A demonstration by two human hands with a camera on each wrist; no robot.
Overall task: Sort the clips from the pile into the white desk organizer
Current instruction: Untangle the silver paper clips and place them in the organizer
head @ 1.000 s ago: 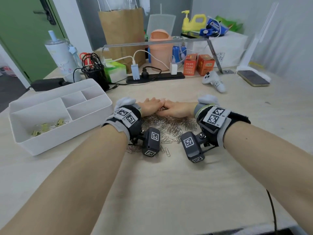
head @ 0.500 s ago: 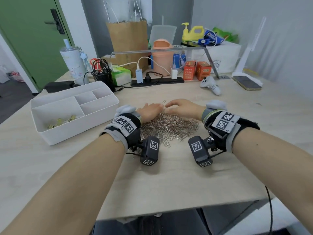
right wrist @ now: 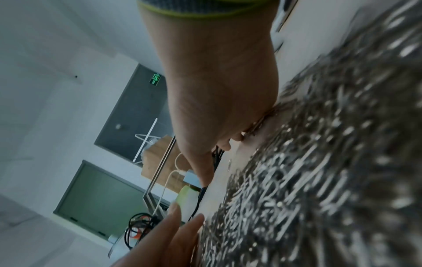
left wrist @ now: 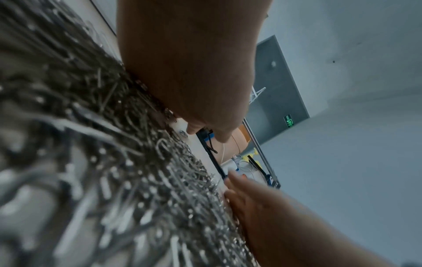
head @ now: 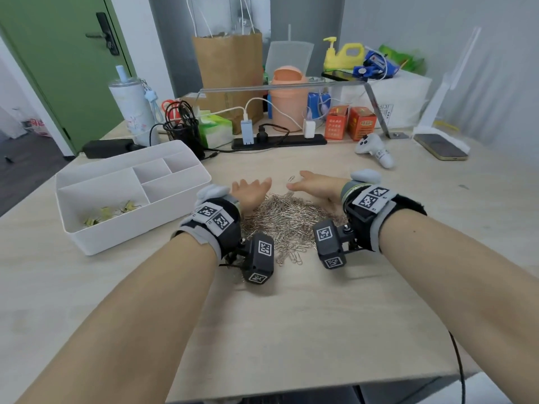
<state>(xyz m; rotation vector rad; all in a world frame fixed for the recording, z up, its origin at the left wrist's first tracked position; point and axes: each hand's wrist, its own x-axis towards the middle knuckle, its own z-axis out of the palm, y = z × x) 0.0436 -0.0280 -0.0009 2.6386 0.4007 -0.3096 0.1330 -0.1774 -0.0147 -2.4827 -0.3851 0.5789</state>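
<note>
The pile of silver paper clips (head: 287, 220) is heaped on the wooden table (head: 320, 316) between the two wrists, flanked by the left hand (head: 251, 190) and the right hand (head: 316, 185), both set on edge at the pile's far corners with fingers straight and nothing held, a gap being left between the fingertips. One stray clip (head: 291, 178) is seen on bare wood just beyond that gap. The white desk organizer (head: 131, 196) stands to the left, close to the left wrist, with yellow clips (head: 112, 212) lying in its largest compartment; bare tabletop is left toward the near edge.
</note>
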